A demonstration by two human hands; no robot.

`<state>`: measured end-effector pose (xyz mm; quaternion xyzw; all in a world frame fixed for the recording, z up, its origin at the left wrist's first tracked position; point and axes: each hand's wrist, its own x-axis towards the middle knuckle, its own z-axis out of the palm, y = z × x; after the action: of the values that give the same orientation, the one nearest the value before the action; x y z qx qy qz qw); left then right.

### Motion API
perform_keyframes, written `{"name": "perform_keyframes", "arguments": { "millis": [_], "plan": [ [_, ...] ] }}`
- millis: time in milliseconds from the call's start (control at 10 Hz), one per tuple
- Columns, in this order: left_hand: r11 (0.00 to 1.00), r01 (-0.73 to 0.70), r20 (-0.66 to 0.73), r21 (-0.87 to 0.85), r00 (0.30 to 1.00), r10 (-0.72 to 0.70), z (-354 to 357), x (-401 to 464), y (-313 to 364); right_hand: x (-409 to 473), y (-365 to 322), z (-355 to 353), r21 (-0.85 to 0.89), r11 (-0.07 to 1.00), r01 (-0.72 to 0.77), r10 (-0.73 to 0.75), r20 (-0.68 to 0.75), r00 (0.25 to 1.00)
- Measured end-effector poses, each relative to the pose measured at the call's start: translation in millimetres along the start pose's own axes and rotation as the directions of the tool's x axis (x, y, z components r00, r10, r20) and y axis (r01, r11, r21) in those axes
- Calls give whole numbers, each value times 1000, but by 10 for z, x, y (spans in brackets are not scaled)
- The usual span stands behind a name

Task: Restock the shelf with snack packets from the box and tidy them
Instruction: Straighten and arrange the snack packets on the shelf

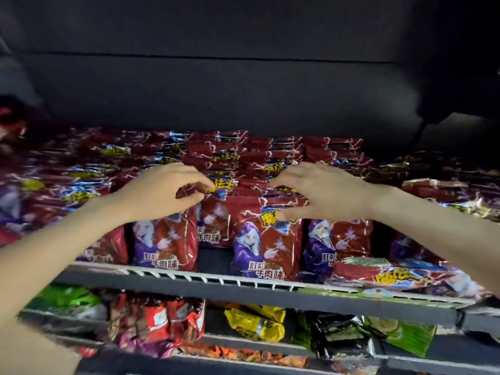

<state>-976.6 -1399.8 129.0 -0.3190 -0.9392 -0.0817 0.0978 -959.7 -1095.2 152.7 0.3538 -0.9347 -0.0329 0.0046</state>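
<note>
Rows of red and purple snack packets (267, 242) stand upright across the wire shelf (221, 281). My left hand (159, 190) pinches the top edge of a red packet (215, 212) set back in a gap of the front row. Just to the right, my right hand (322, 193) curls its fingers and thumb over the top of the front middle packet and the ones behind it. Another red packet (389, 274) lies flat at the front right of the shelf. No box is in view.
A dark panel (243, 85) closes the space above the packets. On the lower shelf (270, 345) lie green, red, yellow and black snack bags. More red packets fill the shelf far left and far right.
</note>
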Motion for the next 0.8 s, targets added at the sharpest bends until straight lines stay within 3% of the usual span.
{"name": "perform_keyframes", "arguments": {
  "millis": [100, 200, 300, 400, 500, 700, 800],
  "plan": [
    [998, 42, 21, -50, 999, -41, -84, -231, -250, 170, -140, 11, -52, 998, 37, -37, -10, 999],
    [999, 32, 5, 36, 999, -33, -139, -447, -492, 414, -266, -16, -66, 996, 64, -69, -81, 994],
    [973, -70, -237, 221, 964, 124, -267, -620, -766, 734, -520, -47, -208, 973, 99, -143, -208, 968],
    [964, -83, -396, 254, 900, 182, -420, -851, -1116, 1018, -1000, -456, -186, 979, 81, -118, -201, 973],
    [988, -7, -446, 157, 892, 77, -568, -1177, -1548, 1452, -1372, -555, -172, 975, 144, -184, -247, 951],
    [939, 260, -291, -225, 902, -319, -888, -1783, -2407, 2599, -2064, -446, 64, 970, 234, -210, -260, 943],
    [924, 306, -141, -231, 929, -343, -924, -1888, -2779, 3019, -2310, -388, 193, 954, 231, -179, -254, 950]
  ]
}}
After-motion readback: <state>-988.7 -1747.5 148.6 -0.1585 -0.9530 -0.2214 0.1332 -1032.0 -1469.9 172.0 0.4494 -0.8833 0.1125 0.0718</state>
